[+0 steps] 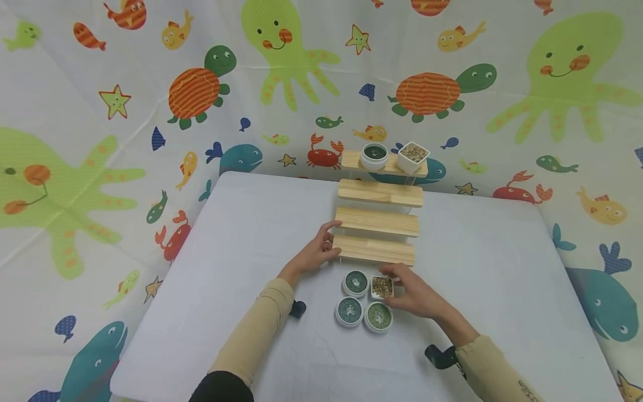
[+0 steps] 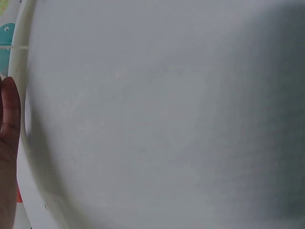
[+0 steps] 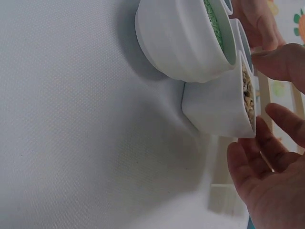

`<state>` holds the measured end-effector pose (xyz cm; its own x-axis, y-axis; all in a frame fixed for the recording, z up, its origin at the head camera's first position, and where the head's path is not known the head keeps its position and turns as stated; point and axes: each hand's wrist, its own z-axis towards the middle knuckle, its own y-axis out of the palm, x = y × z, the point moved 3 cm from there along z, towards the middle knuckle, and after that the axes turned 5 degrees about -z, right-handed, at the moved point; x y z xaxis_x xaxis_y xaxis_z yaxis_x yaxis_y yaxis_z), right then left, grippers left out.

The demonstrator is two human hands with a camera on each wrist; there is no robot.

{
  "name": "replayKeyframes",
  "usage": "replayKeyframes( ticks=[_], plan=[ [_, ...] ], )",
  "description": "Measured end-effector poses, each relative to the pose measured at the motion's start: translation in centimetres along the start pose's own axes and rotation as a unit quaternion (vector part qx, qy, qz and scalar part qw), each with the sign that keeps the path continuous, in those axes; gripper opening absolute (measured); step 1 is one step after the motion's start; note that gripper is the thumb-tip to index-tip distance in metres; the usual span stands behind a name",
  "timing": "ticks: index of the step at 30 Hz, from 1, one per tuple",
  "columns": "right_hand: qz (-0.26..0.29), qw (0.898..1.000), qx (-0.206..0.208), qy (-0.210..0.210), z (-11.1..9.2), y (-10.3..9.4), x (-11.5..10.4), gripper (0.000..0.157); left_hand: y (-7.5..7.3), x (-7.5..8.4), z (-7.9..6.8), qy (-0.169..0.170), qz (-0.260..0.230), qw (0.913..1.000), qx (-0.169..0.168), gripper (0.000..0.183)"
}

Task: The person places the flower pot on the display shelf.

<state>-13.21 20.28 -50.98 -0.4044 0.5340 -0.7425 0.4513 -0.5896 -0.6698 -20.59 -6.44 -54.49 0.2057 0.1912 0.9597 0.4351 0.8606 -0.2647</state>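
Observation:
A tiered wooden display stand [image 1: 379, 221] has its left end at my left hand [image 1: 317, 248], whose thumb and fingers grip the edges of the lower boards. In the left wrist view only part of the left hand [image 2: 9, 129] shows. My right hand [image 1: 414, 290] holds a small square white pot [image 1: 383, 287] filled with brown grainy bits, thumb and fingers at opposite sides. In the right wrist view the square pot [image 3: 217, 107] stands on the table beside a round white pot [image 3: 186, 40] with green contents, and the right hand [image 3: 276, 176] curls about its rim.
Three round white pots with green tops, the upper left one [image 1: 356, 283], the lower left one [image 1: 349, 311] and the front one [image 1: 379, 316], cluster by the square pot. On the top board stand a round pot [image 1: 374, 156] and a square pot [image 1: 413, 157]. A sea-animal curtain hangs behind the white table [image 1: 502, 290].

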Motion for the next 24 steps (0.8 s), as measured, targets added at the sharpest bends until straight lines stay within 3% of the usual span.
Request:
replayKeyframes(
  ticks=[7,24],
  plan=[
    [-0.008,0.999,-0.005,-0.031,0.08,0.16,-0.11,0.057,0.03,0.08,-0.06,-0.007,-0.005,1.0,0.0,0.069],
    [-0.045,0.998,-0.014,-0.028,0.43,0.13,-0.31,0.053,0.04,0.02,-0.02,0.0,-0.016,0.9999,0.0,0.071]
  ],
)
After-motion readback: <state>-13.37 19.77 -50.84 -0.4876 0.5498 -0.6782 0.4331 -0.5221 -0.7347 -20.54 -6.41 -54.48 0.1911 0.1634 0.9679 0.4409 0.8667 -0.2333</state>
